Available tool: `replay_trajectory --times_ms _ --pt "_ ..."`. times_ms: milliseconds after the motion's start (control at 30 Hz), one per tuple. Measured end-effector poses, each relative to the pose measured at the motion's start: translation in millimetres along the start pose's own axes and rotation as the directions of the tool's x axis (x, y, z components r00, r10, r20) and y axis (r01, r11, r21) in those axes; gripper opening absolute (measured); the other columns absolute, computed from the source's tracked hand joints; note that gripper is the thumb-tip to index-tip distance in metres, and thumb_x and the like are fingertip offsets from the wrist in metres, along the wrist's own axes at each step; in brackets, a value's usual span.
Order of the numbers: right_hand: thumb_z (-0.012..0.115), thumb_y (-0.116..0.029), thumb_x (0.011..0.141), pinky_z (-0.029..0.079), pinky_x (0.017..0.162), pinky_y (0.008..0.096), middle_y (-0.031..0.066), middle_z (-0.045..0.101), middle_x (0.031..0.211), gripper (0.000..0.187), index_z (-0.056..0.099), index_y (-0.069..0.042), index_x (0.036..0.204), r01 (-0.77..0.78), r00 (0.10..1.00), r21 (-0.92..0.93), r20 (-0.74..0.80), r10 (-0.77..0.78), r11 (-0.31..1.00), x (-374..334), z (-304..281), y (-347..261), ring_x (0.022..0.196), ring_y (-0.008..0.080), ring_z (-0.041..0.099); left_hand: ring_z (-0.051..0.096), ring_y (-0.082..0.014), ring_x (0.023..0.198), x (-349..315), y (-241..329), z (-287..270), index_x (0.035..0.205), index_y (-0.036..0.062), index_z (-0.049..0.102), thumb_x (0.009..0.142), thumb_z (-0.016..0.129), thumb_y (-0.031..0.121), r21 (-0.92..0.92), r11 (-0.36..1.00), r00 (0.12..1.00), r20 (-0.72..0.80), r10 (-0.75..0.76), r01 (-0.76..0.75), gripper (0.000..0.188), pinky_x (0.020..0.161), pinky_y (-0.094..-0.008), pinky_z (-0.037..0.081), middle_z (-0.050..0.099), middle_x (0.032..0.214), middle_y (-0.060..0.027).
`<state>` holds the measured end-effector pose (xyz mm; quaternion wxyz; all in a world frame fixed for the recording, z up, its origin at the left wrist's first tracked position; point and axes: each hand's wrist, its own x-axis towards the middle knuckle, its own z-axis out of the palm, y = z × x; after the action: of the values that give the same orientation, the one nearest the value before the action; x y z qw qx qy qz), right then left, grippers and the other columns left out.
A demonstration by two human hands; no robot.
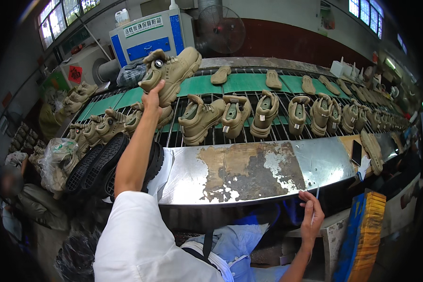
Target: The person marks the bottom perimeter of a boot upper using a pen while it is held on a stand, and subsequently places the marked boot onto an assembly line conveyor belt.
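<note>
My left hand (156, 99) is raised over the rack at the left, its fingers closed around a tan chunky-soled shoe (179, 70). That shoe is tilted, with a dark round dial on its upper. Near the front edge of the metal-topped bench, my right hand (311, 215) is closed on a thin pale stick (317, 193); its exact kind is unclear. Beyond the bench, similar tan shoes stand on the rod rack, the closest being a tan shoe (199, 120) right of my left forearm. Black outsoles (101, 164) lie beside that forearm.
The bench top (324, 162) is worn metal. At its right lie a phone (356, 151) and a tan sole (372, 152). Tan soles rest on a green belt (244, 81) behind the shoes. A fan (221, 29) and a person (33, 199) at the left are also visible.
</note>
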<state>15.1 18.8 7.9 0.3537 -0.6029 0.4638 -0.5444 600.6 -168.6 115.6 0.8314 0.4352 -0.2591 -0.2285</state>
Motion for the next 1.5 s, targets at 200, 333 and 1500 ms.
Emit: replay_trajectory --times_ms 200,333,1500 --pt "0.038 -0.034 0.117 0.056 0.098 0.0376 0.0183 0.077 0.118 0.050 0.055 0.005 0.145 0.047 0.997 0.139 0.055 -0.055 0.989 -18.2 49.5 9.7 0.106 0.0261 0.075 0.070 -0.0272 0.114 -130.2 58.8 12.3 0.134 -0.0012 0.062 0.087 0.085 0.010 0.075 0.993 0.938 0.327 -0.111 0.092 0.054 0.099 -0.0427 0.060 0.069 0.131 -0.0147" --pt "0.042 -0.028 0.116 0.056 0.096 0.0348 0.0185 0.077 0.119 0.044 0.059 0.005 0.140 0.049 0.988 0.080 0.145 -0.061 0.996 -35.7 74.2 17.6 0.107 0.0252 0.075 0.068 -0.0256 0.117 -227.7 26.3 -1.6 0.135 -0.0025 0.064 0.086 0.086 0.009 0.163 0.964 0.891 0.373 -0.258 0.211 0.055 0.104 -0.0404 0.054 0.069 0.131 -0.0125" --pt "0.097 -0.030 0.075 0.054 0.104 0.0396 0.0212 0.074 0.127 0.083 0.061 0.004 0.141 -0.415 0.545 -0.464 -0.816 -0.195 0.782 -160.7 -261.0 -82.0 0.117 0.0264 0.071 0.065 -0.0447 0.114 -613.0 -112.7 471.9 0.119 -0.0022 0.069 0.109 0.048 0.044 -0.397 0.887 -0.403 0.871 0.282 -0.236 0.052 0.100 -0.0487 0.050 0.070 0.115 -0.0280"
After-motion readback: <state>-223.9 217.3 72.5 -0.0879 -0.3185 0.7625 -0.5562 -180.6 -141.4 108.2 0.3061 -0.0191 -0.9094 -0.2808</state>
